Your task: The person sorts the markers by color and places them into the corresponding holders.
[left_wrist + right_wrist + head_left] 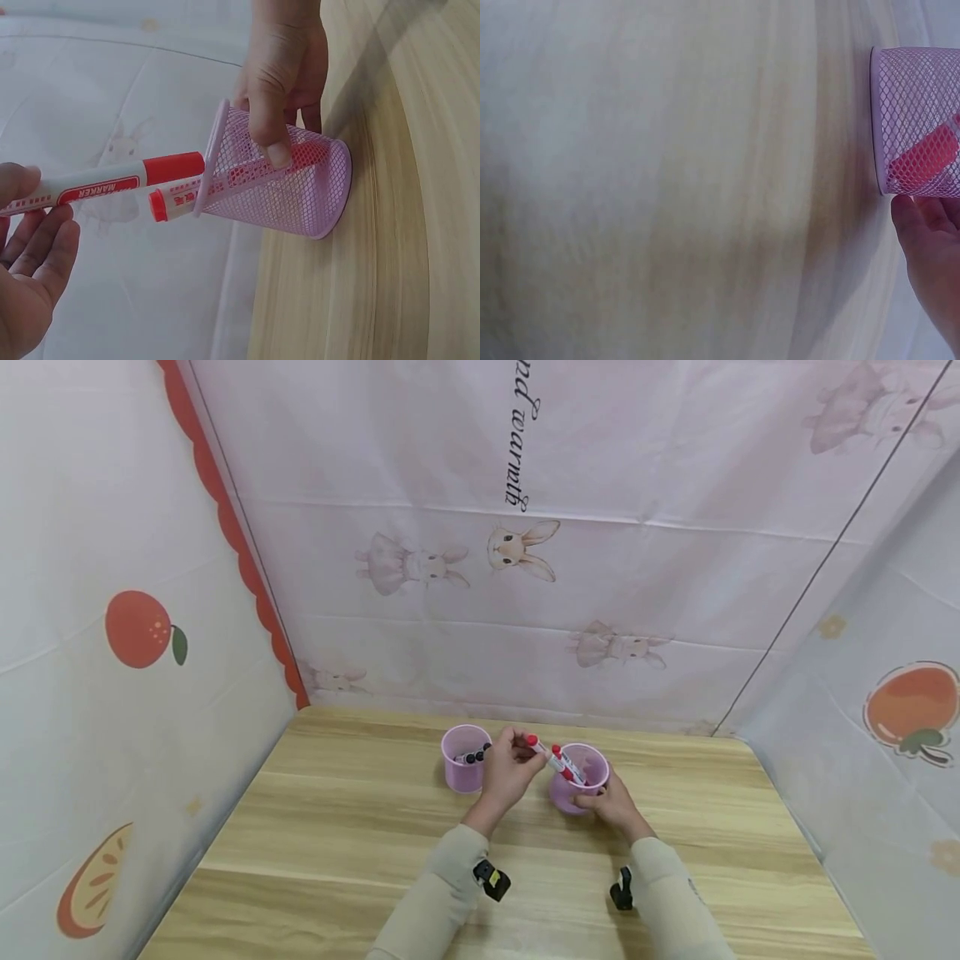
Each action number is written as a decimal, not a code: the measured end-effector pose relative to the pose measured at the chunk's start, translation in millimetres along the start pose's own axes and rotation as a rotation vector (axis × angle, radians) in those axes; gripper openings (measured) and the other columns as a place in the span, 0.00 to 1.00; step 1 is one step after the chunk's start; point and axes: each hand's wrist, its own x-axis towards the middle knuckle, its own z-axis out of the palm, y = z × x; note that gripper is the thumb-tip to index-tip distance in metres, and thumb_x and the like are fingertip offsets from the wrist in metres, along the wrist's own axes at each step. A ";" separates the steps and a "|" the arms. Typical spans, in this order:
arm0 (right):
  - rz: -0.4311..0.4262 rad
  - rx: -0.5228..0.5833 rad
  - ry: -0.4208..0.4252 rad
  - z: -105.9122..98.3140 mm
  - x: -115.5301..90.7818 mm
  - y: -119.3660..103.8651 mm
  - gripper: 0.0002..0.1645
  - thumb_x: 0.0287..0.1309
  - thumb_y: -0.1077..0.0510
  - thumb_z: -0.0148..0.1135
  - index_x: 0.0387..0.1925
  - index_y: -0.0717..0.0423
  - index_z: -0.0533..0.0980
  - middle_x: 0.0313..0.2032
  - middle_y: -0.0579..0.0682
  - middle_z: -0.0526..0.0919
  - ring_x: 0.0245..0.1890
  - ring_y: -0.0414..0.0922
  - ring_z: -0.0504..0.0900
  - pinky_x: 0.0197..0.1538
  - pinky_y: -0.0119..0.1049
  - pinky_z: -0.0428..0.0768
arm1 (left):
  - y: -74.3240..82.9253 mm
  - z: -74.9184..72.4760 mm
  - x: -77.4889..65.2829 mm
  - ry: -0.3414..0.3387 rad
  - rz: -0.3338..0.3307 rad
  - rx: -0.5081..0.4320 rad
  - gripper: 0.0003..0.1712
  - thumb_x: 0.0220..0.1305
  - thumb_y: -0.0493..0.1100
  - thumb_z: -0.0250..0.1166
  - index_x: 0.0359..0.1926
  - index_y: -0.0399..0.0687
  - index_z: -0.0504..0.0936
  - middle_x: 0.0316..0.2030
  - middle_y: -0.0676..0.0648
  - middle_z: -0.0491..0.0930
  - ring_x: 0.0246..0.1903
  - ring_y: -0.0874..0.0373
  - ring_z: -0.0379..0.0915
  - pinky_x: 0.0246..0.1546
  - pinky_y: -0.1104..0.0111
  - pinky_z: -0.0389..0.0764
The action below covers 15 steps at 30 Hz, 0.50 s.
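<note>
My left hand [510, 772] pinches a white marker [105, 182] with a red cap between thumb and fingers. The cap end points at the mouth of a pink mesh pen cup [300, 206] and is right at its rim in the left wrist view. Another red marker [178, 201] leans inside this cup, its red end sticking out past the rim. My right hand [618, 803] grips the cup's side, the thumb lying along the mesh. In the right wrist view, a red cap shows through the mesh near the cup's base, above the right hand [934, 262].
A second pink pen cup [462, 781] stands on the wooden table [315, 827], just left of my left hand, with several black-capped markers [471, 758] in it. Printed fabric walls [465, 668] close off the back and both sides of the table.
</note>
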 end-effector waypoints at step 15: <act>0.044 0.028 -0.041 -1.5 -10.9 -32.2 0.52 0.37 0.70 0.71 0.64 0.70 0.54 0.59 0.70 0.64 0.60 0.64 0.61 0.61 0.57 0.59 | -6.3 12.9 0.6 0.071 0.087 0.079 0.13 0.45 0.28 0.69 0.33 0.37 0.75 0.26 0.46 0.80 0.25 0.59 0.78 0.24 0.72 0.80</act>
